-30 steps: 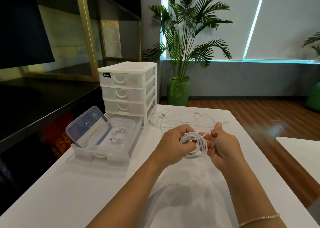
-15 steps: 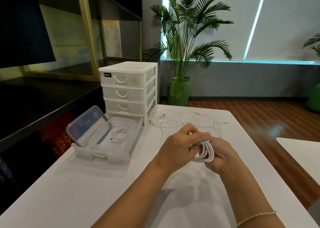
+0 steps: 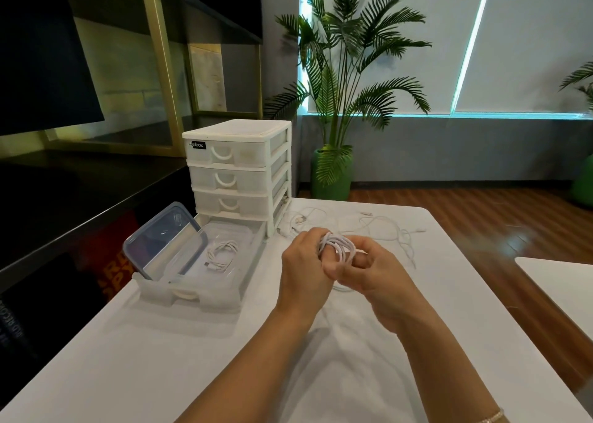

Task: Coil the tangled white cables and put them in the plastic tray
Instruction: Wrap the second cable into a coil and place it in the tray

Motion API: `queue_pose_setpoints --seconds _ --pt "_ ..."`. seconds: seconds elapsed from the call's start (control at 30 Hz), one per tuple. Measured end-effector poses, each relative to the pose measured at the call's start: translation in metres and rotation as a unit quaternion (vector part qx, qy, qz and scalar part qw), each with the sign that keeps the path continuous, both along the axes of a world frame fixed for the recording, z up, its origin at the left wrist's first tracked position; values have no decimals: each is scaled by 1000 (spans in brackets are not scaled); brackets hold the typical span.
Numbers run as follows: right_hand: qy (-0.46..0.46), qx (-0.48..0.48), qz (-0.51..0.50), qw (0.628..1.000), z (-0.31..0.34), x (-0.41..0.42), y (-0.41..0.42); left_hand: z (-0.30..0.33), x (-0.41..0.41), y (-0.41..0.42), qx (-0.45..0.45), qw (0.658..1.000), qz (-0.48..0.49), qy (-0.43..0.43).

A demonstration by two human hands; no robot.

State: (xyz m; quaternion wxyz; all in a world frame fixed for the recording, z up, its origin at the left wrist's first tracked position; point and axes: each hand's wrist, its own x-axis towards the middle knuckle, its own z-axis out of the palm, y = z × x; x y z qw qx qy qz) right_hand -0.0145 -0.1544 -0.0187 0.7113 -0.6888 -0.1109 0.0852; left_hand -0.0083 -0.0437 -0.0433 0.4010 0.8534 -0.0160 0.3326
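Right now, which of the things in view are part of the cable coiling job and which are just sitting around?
Part of the job:
left hand and right hand, both holding the coiled cable
tangled cables on the table
plastic tray, one coiled cable inside

Just sitting around:
clear lid
drawer unit
potted palm

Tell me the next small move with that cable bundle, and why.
Probably tuck the loose end in, then carry the coil left to the tray. Both the left hand and right hand grip a fully wound bundle, and one coiled cable already lies there.
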Motion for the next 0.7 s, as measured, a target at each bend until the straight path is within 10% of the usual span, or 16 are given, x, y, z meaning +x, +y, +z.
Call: queue_pose_setpoints --seconds 0.3,0.7 --pt "-127 -143 -148 970 -13 11 2 6 2 -4 -186 972 -37 137" --pt "-209 -205 -211 933 -7 9 -8 19 1 12 -561 738 -254 276"
